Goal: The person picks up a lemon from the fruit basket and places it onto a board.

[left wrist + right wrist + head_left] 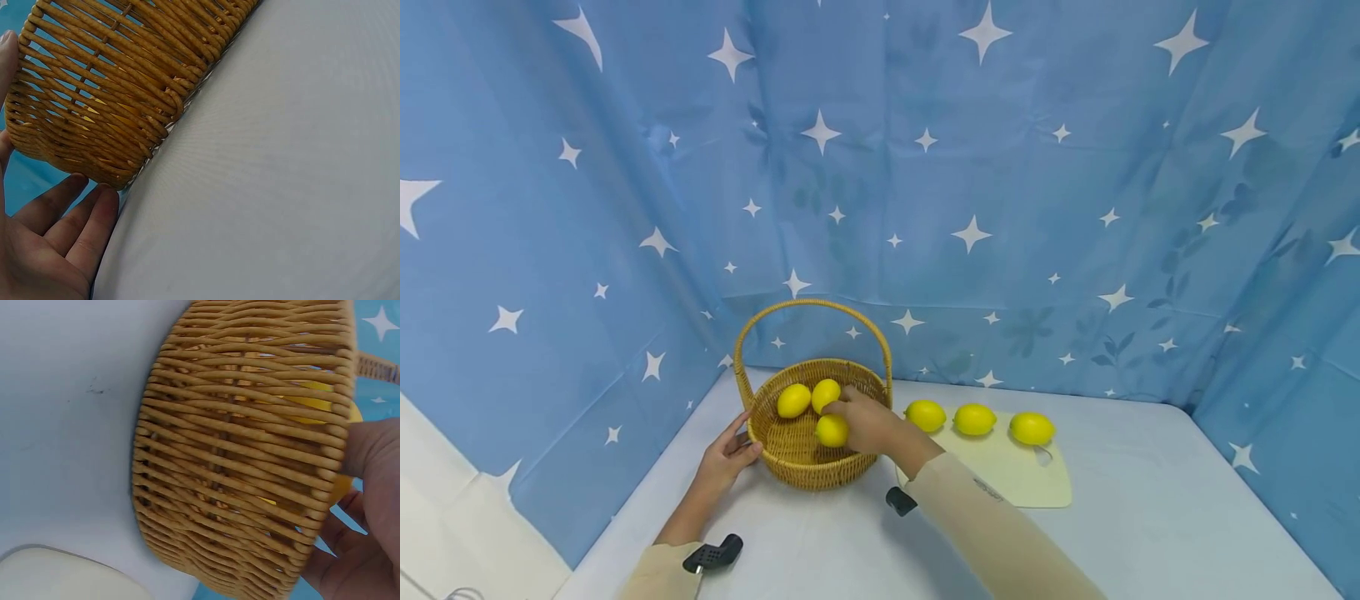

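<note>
A round wicker basket (814,473) with a tall arched handle stands on the table. Two lemons (793,401) lie inside it. My right hand (871,423) reaches over the right rim and holds another lemon (832,431) inside the basket, low near the front wall. In the right wrist view, the woven wall partly hides this lemon (341,487) and some of the fingers. At the basket's left side, my left hand (727,457) rests its spread fingers (94,234) on the outer wall; the fingertips touch the wicker near its base.
To the basket's right lies a pale cutting board (1000,479), with three lemons (974,420) in a row along its far edge. A white cloth covers the table (1150,500). Behind and beside it hangs a blue curtain (1037,208) with white stars.
</note>
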Demonstrator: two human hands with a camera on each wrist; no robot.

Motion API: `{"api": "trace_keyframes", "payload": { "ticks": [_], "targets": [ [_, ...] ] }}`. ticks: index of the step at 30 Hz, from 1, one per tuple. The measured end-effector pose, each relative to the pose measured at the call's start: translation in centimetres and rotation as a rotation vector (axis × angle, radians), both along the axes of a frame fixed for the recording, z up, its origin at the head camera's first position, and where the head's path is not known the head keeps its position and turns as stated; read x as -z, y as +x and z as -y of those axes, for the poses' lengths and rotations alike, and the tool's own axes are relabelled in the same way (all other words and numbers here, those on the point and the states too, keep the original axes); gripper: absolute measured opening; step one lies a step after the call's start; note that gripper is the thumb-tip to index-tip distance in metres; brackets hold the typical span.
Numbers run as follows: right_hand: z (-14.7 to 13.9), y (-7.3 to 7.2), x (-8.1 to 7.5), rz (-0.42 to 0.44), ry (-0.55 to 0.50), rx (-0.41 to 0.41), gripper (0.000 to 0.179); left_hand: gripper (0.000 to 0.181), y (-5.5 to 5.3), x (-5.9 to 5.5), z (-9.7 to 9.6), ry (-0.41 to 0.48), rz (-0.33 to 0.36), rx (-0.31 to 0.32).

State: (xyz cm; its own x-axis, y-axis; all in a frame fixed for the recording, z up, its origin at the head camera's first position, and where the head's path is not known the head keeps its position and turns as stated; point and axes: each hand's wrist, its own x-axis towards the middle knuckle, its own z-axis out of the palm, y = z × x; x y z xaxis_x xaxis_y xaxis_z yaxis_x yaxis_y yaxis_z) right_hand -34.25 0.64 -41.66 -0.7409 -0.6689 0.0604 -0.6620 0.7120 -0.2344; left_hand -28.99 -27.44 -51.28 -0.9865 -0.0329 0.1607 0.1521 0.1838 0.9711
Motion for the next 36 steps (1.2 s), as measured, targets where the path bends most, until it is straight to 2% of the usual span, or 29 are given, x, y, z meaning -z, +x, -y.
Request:
{"api": "trace_keyframes", "payload": {
  "ticks": [12, 17, 22, 28, 36],
  "targets": [
    [-2.1, 1.5, -1.1, -0.054, -0.162, 0.002, 0.062, 0.068, 0.2, -0.3, 0.1, -0.004, 0.015, -0.007],
    [-3.0, 2.0, -1.7, -0.049, -0.222, 0.011, 0.063, 0.069, 0.1, -0.2, 0.2, -0.009, 0.014, -0.010],
    [-4.0, 2.5, -2.1, -0.052, -0.218, 0.022, 0.066, 0.070, -0.1, -0.1, 0.1, -0.011, 0.012, -0.007],
    [-5.2, 3.3, -2.3, -0.044, -0.226, 0.006, 0.067, 0.069, 0.2, -0.1, 0.1, 0.003, 0.050, -0.028],
    [-8.1, 4.3, -2.1, -0.105, -0.231, 0.030, 0.066, 0.069, 0.1, -0.4, -0.1, -0.002, 0.058, -0.026]
  ]
}}
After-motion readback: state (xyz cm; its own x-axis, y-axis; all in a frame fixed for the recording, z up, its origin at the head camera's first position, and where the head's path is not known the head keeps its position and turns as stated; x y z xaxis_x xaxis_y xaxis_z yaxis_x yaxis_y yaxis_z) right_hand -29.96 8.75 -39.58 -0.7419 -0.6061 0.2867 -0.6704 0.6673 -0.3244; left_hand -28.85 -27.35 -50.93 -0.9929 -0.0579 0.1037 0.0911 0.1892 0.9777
